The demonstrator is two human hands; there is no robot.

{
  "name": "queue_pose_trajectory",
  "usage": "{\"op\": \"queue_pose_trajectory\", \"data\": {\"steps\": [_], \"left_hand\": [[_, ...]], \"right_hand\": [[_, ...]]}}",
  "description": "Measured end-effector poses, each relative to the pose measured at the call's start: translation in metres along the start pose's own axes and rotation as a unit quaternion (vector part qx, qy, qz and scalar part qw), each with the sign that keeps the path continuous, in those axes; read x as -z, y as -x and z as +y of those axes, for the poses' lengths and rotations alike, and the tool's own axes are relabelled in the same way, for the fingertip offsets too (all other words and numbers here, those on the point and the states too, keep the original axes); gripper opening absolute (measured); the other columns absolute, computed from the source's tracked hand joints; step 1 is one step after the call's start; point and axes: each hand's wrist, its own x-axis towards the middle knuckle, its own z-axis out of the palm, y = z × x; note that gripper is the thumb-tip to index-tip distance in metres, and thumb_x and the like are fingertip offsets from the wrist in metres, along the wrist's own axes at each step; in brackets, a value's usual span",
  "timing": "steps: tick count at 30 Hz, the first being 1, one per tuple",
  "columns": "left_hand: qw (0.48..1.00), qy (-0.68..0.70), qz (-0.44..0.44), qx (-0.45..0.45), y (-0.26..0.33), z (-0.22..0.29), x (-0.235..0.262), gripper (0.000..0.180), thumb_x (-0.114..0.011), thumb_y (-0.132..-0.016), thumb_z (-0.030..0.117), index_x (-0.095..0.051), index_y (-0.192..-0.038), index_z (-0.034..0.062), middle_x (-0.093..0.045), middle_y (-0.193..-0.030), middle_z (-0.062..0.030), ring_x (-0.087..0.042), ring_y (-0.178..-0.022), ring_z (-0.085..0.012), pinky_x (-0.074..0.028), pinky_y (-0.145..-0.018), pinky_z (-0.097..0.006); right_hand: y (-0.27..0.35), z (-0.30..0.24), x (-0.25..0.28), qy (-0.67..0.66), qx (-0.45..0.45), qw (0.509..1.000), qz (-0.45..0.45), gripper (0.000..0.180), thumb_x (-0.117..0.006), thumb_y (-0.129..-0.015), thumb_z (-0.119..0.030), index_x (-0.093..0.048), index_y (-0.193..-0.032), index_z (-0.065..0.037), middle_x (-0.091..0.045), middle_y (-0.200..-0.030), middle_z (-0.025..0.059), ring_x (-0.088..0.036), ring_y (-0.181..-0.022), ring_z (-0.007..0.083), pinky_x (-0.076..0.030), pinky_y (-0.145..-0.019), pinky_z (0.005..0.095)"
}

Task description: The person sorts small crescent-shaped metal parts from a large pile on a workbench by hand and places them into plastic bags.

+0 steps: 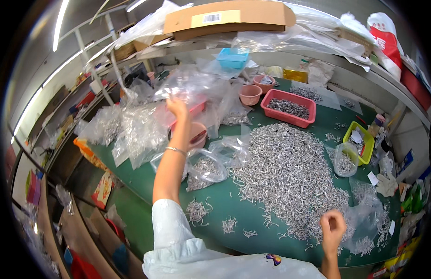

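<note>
My left arm stretches forward across the green table. My left hand (177, 107) is closed at the near edge of a clear plastic bag (192, 86), which is slightly blurred, above a pink basket (197, 109). At the lower right my right hand (333, 227) is curled with its fingers drawn together; whatever is in them, if anything, is too small to make out. It hovers by the near right edge of a large heap of small curved silvery metal pieces (285, 172). Beside it lies a clear bag (362, 221) with similar pieces around it.
Filled clear bags (145, 132) crowd the table's left side. An open bag of pieces (206, 169) lies near my left forearm. Behind the heap stand a pink tray (290, 120) and a pink bowl (250, 94); a yellow-green basket (366, 151) is rightward. A shelf holds a cardboard box (229, 18).
</note>
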Motion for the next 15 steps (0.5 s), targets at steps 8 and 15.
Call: {"op": "queue_pose_trajectory", "data": {"steps": [8,15], "left_hand": [[0.903,-0.145,-0.157,0.372,-0.116,-0.159,0.038,0.041,-0.050,-0.084,0.007,-0.039,-0.122,-0.0047,-0.054,-0.104,-0.0334,-0.056,-0.094,-0.0520,-0.052,-0.079,-0.054],[0.893,-0.013,-0.206,0.399,-0.008,-0.105,-0.042,0.036,-0.052,-0.086,0.009,-0.043,-0.119,-0.0034,-0.054,-0.113,-0.0181,-0.058,-0.101,-0.0333,-0.052,-0.081,-0.043]], "right_hand": [[0.037,-0.046,0.057,0.367,0.275,0.879,0.132,0.022,-0.059,-0.071,0.010,-0.056,-0.092,0.004,-0.056,-0.081,0.0157,-0.055,-0.073,0.0297,-0.045,-0.067,0.0389],[0.049,-0.001,0.103,0.397,0.093,0.802,0.437,0.111,-0.083,-0.063,-0.025,-0.013,-0.145,-0.001,-0.025,-0.147,0.0210,-0.024,-0.137,0.0301,-0.015,-0.112,0.0422]]}}
